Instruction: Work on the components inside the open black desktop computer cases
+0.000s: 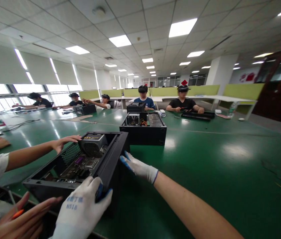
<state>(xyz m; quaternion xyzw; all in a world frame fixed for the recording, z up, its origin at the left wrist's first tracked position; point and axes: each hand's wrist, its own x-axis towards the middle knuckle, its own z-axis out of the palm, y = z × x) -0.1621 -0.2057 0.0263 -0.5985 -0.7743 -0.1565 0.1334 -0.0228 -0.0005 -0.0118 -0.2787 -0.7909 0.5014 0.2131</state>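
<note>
A black computer case (pixel 117 149) lies on its side with its top open, showing a power supply (pixel 94 144) and a motherboard (pixel 88 162). My left hand (pixel 83 207), in a white glove with blue fingertips, is hooked over the near edge of the case, thumb outside. On the right side panel rests my right hand (pixel 139 166), gloved alike, its fingers stretched out against the panel. Another person's bare hand (pixel 67 142) touches the far left edge of the same case. That person's other hand (pixel 28 215) is near the front left corner, beside an orange-handled tool (pixel 18 214).
A second open computer case (pixel 142 134) stands beyond mine on the green table (pixel 205 156). Several people work around the table. A dark flat panel (pixel 197 115) lies before one person, near a plastic bottle (pixel 232 109). Cables (pixel 18 125) run across the left side.
</note>
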